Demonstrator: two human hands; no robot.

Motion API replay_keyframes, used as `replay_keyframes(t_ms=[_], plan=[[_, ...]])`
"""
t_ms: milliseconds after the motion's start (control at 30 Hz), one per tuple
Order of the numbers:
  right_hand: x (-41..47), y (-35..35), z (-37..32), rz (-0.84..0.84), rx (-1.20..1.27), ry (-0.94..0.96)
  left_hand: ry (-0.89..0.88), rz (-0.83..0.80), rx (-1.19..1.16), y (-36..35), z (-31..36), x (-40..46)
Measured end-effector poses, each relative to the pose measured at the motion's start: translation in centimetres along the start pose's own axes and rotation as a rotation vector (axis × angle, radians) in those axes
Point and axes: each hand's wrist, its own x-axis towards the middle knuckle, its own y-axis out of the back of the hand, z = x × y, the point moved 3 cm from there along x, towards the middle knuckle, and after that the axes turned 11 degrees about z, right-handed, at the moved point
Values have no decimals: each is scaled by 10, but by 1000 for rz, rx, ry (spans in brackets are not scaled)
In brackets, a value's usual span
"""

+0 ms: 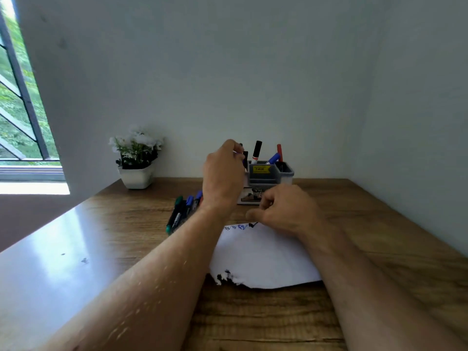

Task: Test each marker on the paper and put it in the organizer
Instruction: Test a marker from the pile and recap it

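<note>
**Marker going into the organizer**

Left hand (pixel 222 173) is raised at the organizer's (pixel 269 174) left edge, fingers pinching a dark marker (pixel 244 154) upright, prob. to drop it into a slot. Right hand (pixel 283 209) sits just in front of the organizer, fingers loosely curled, holding nothing visible, resting on the paper (pixel 260 257), likely to pin it. Untested markers (pixel 183 211) lie left-front of the organizer on the bench (pixel 126 224).

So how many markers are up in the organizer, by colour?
black-capped marker: 1
blue marker: 1
red marker: 1
dark marker, pinched by the left hand: 1
Total at the organizer: 4
</note>
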Motion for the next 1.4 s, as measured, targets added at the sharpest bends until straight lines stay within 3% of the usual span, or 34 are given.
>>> replay_keyframes(t_ms=[300, 500, 700, 867, 1033, 1200, 1400], plan=[[-11, 1, -8, -100, -43, -37, -27, -63, 137, 28, -5, -15], [-12, -3, -2, -133, -111, -74, 96, -224, 451, 27, -40, -13], [-9, -7, 0, -129, -141, -99, 63, -296, 659, 25, -44, -14], [-9, -8, 0, -129, -134, -89, 46, -338, 681, 20, -44, -16], [-7, -12, 1, -136, -119, -85, 9, -278, 758, 20, -41, -15], [-6, -12, 1, -146, -105, -89, 174, -371, 780, 22, -49, -17], [-5, -13, 2, -136, -107, -98, 182, -367, 720, 17, -43, -20]])
